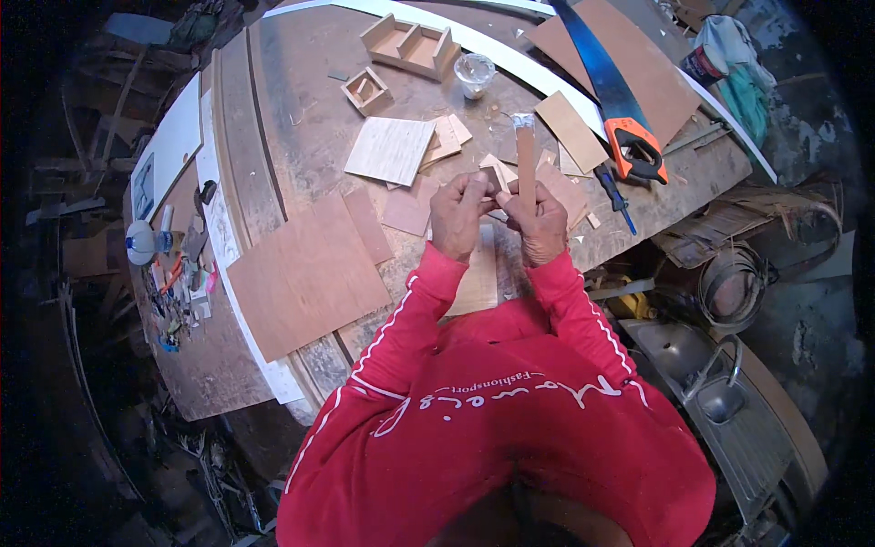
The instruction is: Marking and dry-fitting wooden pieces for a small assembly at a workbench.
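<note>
My right hand (540, 226) is closed around a flat wooden strip (526, 169) that stands up from the fingers, its far tip smeared with something white. Beside it, my left hand (458, 217) pinches a small thin piece of wood (493, 188), partly hidden by the fingers. The fingertips of both hands nearly meet over the bench. Beyond them is a clear cup (475, 75) with a white substance in and on it. A small wooden box (366, 91) and a longer divided wooden box (407, 46) sit farther back.
Thin wood panels (392, 152) lie around the hands, with a large plywood sheet (308, 273) at left. On the right are an orange-handled handsaw (635, 150) and a blue screwdriver (615, 199). A metal sink (720, 401) stands low at right; assorted small tools (178, 283) lie far left.
</note>
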`<state>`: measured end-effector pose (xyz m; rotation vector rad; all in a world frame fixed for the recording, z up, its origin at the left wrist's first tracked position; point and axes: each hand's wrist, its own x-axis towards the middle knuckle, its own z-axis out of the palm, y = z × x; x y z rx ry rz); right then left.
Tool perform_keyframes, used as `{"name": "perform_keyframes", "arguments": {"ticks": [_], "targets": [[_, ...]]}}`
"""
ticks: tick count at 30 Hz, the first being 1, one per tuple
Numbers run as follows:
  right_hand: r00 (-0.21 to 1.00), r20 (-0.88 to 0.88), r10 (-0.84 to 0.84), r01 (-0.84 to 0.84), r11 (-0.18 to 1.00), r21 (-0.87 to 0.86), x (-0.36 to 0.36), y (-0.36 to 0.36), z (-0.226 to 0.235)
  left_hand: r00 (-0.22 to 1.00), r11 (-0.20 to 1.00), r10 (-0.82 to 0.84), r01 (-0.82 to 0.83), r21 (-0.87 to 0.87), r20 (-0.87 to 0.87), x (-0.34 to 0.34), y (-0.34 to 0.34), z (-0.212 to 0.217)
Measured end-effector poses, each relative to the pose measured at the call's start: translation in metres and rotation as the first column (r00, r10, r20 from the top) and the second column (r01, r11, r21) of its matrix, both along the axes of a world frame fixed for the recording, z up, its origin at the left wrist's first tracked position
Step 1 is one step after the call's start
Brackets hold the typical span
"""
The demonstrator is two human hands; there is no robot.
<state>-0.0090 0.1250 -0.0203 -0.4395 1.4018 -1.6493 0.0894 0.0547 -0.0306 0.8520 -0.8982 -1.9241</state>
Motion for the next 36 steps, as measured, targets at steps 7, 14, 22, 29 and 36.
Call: {"name": "perform_keyframes", "arguments": {"ticks": [7,14,22,29,36], "targets": [[0.995,0.07,0.069,-0.066,0.997,-0.042,0.0,-0.003,0.004,0.97,0.982,-0.04,0.082,0.168,-0.238,0.008,-0.005,-0.007],[0.994,0.099,0.049,-0.043,0.997,-0.065,-0.004,-0.007,0.009,0.935,0.946,-0.142,0.225,0.234,-0.324,0.011,-0.007,-0.014],[0.94,0.34,0.023,0.038,0.984,-0.171,-0.019,-0.013,0.002,0.997,0.993,-0.074,0.072,-0.091,-0.017,0.004,0.006,0.005],[0.951,0.308,0.006,0.026,0.995,-0.101,-0.017,0.005,-0.007,0.921,0.809,0.349,-0.203,-0.551,0.172,0.0,0.008,0.002],[0.968,0.252,0.013,-0.009,1.0,-0.015,-0.014,0.014,-0.014,0.77,0.592,0.586,-0.195,-0.782,0.252,0.0,0.006,-0.004]]}}
